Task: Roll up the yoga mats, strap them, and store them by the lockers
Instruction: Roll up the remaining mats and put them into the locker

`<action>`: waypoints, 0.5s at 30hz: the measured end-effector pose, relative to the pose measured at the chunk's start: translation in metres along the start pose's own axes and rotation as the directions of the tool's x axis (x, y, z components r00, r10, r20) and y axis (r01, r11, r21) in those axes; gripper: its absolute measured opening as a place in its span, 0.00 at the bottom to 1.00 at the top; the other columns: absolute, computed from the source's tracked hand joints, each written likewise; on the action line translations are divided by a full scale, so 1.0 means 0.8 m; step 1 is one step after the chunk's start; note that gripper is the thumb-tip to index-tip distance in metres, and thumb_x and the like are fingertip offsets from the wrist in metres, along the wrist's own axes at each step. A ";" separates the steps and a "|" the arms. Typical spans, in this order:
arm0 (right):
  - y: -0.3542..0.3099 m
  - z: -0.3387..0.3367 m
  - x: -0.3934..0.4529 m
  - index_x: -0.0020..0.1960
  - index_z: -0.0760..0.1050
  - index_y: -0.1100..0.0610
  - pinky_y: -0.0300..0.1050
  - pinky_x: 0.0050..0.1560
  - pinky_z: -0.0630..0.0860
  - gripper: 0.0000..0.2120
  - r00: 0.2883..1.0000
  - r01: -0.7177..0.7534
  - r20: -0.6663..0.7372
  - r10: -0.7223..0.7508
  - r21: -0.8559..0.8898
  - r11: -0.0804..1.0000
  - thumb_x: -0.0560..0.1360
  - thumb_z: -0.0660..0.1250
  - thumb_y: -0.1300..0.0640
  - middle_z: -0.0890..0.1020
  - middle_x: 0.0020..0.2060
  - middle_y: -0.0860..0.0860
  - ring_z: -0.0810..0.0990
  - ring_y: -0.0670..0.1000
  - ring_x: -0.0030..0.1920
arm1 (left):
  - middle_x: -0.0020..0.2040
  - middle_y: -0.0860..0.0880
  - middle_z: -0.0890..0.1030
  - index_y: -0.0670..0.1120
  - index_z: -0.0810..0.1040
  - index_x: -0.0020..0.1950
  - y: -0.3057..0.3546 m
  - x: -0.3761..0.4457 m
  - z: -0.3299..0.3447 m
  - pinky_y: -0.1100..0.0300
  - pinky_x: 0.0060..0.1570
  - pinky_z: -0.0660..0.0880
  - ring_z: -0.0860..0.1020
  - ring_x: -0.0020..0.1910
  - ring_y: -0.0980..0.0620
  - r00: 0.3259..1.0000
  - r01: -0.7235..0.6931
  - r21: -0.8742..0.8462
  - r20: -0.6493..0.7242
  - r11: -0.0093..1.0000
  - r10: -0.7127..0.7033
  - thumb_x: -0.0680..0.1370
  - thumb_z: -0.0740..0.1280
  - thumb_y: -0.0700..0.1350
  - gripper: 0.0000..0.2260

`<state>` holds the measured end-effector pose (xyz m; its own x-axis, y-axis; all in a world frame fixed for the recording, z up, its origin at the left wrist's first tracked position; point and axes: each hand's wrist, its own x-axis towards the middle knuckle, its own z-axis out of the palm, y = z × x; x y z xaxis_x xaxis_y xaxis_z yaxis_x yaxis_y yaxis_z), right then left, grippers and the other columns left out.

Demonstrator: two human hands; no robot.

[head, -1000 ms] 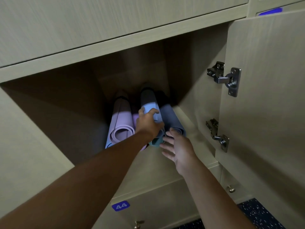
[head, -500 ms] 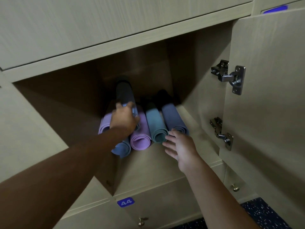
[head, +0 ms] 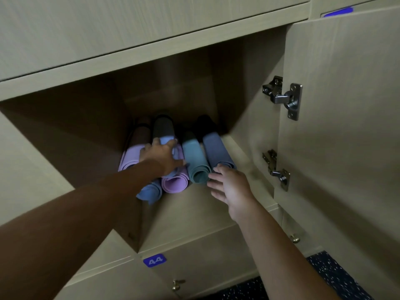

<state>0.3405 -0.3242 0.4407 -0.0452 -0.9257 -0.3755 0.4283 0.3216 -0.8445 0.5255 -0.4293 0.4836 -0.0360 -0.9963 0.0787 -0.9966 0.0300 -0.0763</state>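
Five rolled foam mats lie in the open wooden locker [head: 242, 148]. The left hand [head: 161, 155] grips the light blue rolled mat [head: 151, 191], not quite settled. The right hand [head: 229, 185], fingers spread, holds nothing. I see no straps.

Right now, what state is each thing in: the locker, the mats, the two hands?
Locker door: swung open.
Light blue mat: rolled, lying on top of the others, left hand gripping it.
Two purple mats: rolled, lying flat.
Teal mat: rolled, lying flat.
Dark blue mat: rolled, lying against the right wall.
Left hand: curled over the light blue mat.
Right hand: open, fingers spread at the mat ends.
Locker 44: closed.
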 end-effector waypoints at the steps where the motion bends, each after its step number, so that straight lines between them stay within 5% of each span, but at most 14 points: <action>1: 0.000 -0.001 0.000 0.67 0.75 0.59 0.49 0.49 0.76 0.15 1.000 0.010 0.006 -0.010 -0.018 1.000 0.86 0.59 0.54 0.82 0.54 0.52 0.82 0.53 0.49 | 0.77 0.39 0.63 0.59 0.60 0.80 -0.001 -0.004 -0.001 0.44 0.70 0.66 0.67 0.71 0.32 1.000 -0.014 -0.040 -0.012 0.999 0.013 0.74 0.68 0.69 0.38; 6: 0.006 0.004 -0.001 0.66 0.76 0.58 0.46 0.45 0.77 0.13 0.998 0.049 0.035 -0.045 -0.109 0.993 0.86 0.60 0.53 0.82 0.58 0.54 0.82 0.52 0.48 | 0.82 0.42 0.55 0.55 0.61 0.81 -0.004 -0.041 -0.004 0.45 0.70 0.65 0.62 0.75 0.35 0.981 -0.172 -0.018 -0.098 0.985 0.169 0.77 0.70 0.60 0.35; 12: 0.014 0.011 -0.009 0.60 0.75 0.57 0.61 0.66 0.75 0.08 0.998 0.068 0.019 -0.065 -0.230 0.971 0.85 0.61 0.54 0.82 0.59 0.58 0.80 0.55 0.50 | 0.79 0.47 0.64 0.51 0.71 0.75 -0.008 -0.120 0.004 0.48 0.70 0.68 0.64 0.75 0.43 0.938 -0.321 -0.119 -0.178 0.940 0.297 0.78 0.71 0.54 0.27; 15: 0.020 0.015 -0.018 0.53 0.76 0.55 0.52 0.51 0.78 0.05 0.995 0.103 0.040 -0.096 -0.307 0.946 0.84 0.62 0.55 0.83 0.59 0.60 0.80 0.55 0.48 | 0.73 0.48 0.70 0.52 0.74 0.72 -0.026 -0.170 0.023 0.46 0.67 0.73 0.70 0.70 0.43 0.921 -0.355 -0.177 -0.235 0.918 0.311 0.76 0.71 0.54 0.25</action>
<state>0.3588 -0.3079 0.4369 -0.0501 -0.9594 -0.2775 0.1238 0.2697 -0.9549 0.5522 -0.2958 0.4562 -0.3601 -0.8893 0.2820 -0.9153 0.3952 0.0776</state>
